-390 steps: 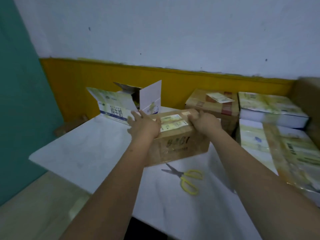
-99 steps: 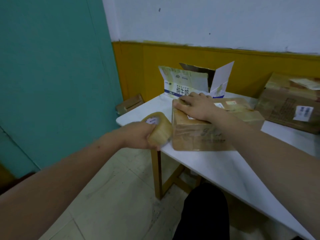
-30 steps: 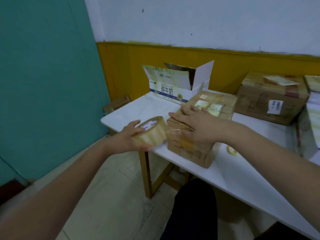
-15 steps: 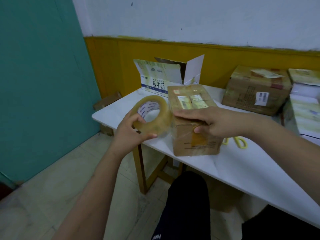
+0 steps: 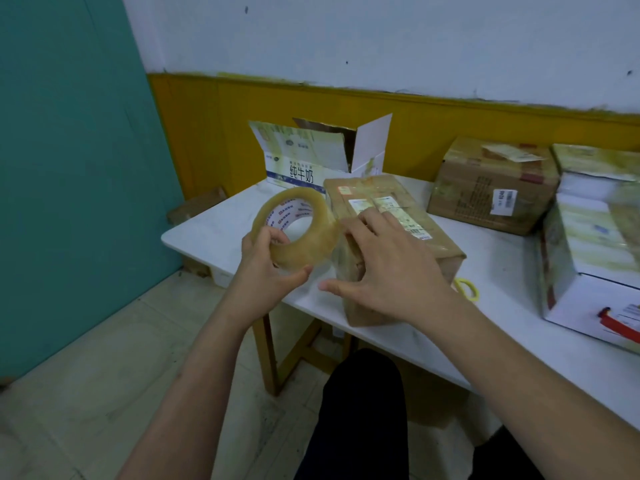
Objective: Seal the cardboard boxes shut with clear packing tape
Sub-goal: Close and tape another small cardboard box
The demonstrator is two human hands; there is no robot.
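Open carton [image 5: 304,161] reads 纯牛奶. Box [image 5: 391,216] runs lengthwise away from viewer. Left hand [image 5: 266,271] grips tape roll [image 5: 298,230]; right hand [image 5: 388,271] flat, fingers spread on box.

one tape roll [image 5: 294,230]. cardboard boxes, five in view: one brown taped box [image 5: 391,230] near, one open printed carton [image 5: 311,161] far, one brown box [image 5: 491,188] far right, two white printed cartons stacked at right [image 5: 595,164] [image 5: 588,265]. two hands, left [image 5: 266,271] and right [image 5: 388,268]; one yellow scissors handle [image 5: 467,289] showing.

"纯牛奶" on open white carton [image 5: 304,157]; other labels unreadable.
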